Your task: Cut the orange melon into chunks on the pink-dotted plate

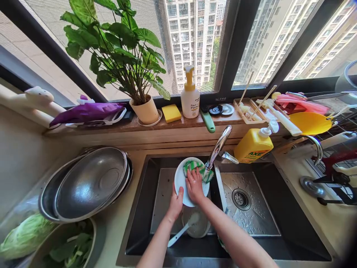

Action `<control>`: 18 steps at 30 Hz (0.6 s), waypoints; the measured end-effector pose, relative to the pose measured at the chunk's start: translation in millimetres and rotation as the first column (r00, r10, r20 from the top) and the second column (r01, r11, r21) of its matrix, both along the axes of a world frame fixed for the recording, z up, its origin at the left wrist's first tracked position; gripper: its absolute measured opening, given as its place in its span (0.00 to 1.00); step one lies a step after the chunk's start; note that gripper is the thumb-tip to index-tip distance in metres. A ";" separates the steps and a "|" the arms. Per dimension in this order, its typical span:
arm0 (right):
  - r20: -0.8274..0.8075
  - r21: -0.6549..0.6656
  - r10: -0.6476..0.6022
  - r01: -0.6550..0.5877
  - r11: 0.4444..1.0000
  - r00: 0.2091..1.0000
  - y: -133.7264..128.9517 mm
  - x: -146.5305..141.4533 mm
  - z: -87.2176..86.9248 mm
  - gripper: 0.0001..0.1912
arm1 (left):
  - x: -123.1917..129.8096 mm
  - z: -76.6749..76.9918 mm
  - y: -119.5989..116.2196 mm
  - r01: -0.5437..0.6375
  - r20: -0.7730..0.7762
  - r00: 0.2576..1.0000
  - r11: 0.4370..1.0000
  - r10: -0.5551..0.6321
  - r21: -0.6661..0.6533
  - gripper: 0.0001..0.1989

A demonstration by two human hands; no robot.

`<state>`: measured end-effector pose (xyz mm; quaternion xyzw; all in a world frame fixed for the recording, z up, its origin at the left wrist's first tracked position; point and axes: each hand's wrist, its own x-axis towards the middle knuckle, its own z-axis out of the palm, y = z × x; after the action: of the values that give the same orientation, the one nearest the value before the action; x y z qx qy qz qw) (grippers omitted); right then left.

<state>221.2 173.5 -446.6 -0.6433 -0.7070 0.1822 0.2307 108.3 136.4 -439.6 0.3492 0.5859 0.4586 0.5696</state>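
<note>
Left hand (176,201) pinches one plate (181,179), fingertips hidden behind; right hand (194,185), slightly spread, presses one part-covered cloth (192,164)

A double-basin sink (219,182) is set in the desk (118,219), strainers (92,182) to its left. Left basin (161,208): bowl (202,229) and spoon (180,235) inside; plate (180,180) above, cloth (192,164) on it. Faucet (220,145) behind; detergent bottle (251,145) right of it. Windowsill (180,124), left to right: potted plant (128,65), sponge (171,113), pump bottle (190,100).

Plate (180,178): white. Cloth (192,164): green and white, patterned. Spoon (194,218): white. Sponge (171,113): yellow. Dish-soap bottle (248,144): yellow, white pump (270,127). Hand-wash bottle (190,101): white, yellow pump. Plant (125,57): green leaves, cream pot (145,110). Counter (118,212): beige. Sink (145,197): black walls, silver-grey floor.
</note>
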 end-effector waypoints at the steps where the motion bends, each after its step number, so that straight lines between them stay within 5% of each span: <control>1: -0.043 0.003 0.047 -0.047 0.999 0.998 -7.8 -4.4 5.4 0.22 | -0.9 -0.2 3.6 -0.005 0.011 1.000 1.000 0.005 0.005 0.34; 5: -0.197 -0.034 0.322 -0.334 0.942 0.926 -40.2 -5.9 24.6 0.17 | -6.8 -3.1 12.6 -0.050 0.099 0.993 0.995 0.058 -0.082 0.33; 8: -0.190 -0.071 0.437 -0.457 0.887 0.879 -40.8 -0.2 31.5 0.17 | -6.9 -6.0 10.0 -0.040 0.189 0.980 0.989 0.067 -0.142 0.33; 14: 0.121 -0.034 0.287 -0.285 0.958 0.950 14.5 18.9 25.6 0.21 | 0.3 -6.7 1.1 -0.090 0.185 0.977 0.992 0.104 -0.084 0.31; 18: 0.240 -0.066 0.156 -0.145 0.987 0.958 13.5 39.5 23.3 0.22 | -2.8 -3.2 4.4 -0.183 0.179 0.964 0.978 0.199 -0.099 0.29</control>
<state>260.7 186.9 -423.3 -0.6105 -0.7723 0.1356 0.1118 105.4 140.8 -442.8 0.2225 0.5787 0.5179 0.5894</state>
